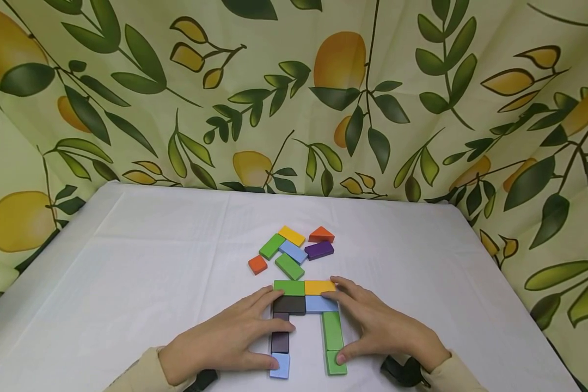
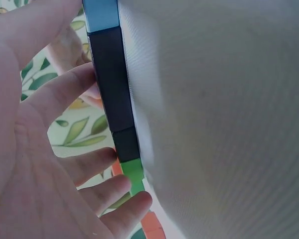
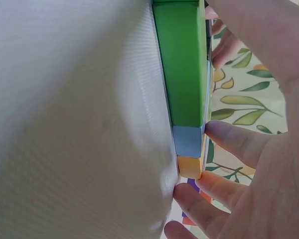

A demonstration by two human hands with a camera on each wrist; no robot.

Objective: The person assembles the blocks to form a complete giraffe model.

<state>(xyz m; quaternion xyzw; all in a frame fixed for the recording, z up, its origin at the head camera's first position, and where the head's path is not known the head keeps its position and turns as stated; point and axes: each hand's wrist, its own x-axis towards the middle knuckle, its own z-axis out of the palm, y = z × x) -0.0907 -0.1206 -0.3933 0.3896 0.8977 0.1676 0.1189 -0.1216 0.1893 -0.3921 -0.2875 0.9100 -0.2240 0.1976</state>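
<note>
Flat blocks form an arch on the white cloth. Its top rows are a green block (image 1: 289, 288) beside a yellow one (image 1: 318, 287), and a black block (image 1: 290, 305) beside a light blue one (image 1: 319, 304). The left leg has a dark purple block (image 1: 280, 342) over a light blue one (image 1: 282, 370); the right leg has two green blocks (image 1: 332, 330). My left hand (image 1: 230, 332), fingers spread, rests on the left side. My right hand (image 1: 382, 326), also spread, touches the right side, thumb on the lower green block (image 3: 182, 64).
Beyond the arch lie several loose blocks: a red-orange square (image 1: 257, 265), green ones (image 1: 289, 267), a light blue one (image 1: 293, 251), a yellow one (image 1: 291, 236), a purple one (image 1: 319, 250) and an orange triangle (image 1: 321, 235). A leaf-and-fruit patterned curtain (image 1: 274, 109) hangs behind the table.
</note>
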